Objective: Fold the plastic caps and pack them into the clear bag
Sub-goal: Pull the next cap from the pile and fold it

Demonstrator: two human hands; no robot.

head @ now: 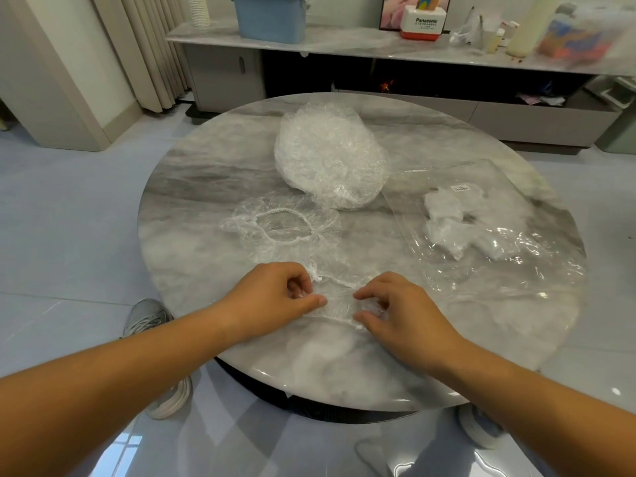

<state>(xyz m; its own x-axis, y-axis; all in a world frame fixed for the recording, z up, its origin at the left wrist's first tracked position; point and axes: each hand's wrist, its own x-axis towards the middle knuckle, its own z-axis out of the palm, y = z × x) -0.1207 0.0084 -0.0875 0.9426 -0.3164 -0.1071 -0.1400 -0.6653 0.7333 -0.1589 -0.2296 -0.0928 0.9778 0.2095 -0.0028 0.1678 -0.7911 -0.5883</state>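
Observation:
A thin clear plastic cap (339, 297) lies stretched between my hands near the front of the round marble table (192, 187). My left hand (275, 297) pinches its left end and my right hand (395, 311) pinches its right end. Just beyond them another cap (285, 225) lies flat with its elastic ring facing up. A stack of caps (330, 153) sits further back at the table's middle. The clear bag (481, 222) lies flat at the right, holding several folded caps (447, 218).
A low marble shelf (344, 46) runs along the back with a blue bin (272, 15), a white-and-red box (423, 24) and bottles. A curtain (148, 46) hangs at the back left. My shoes (165, 356) stand on the glossy floor under the table's front edge.

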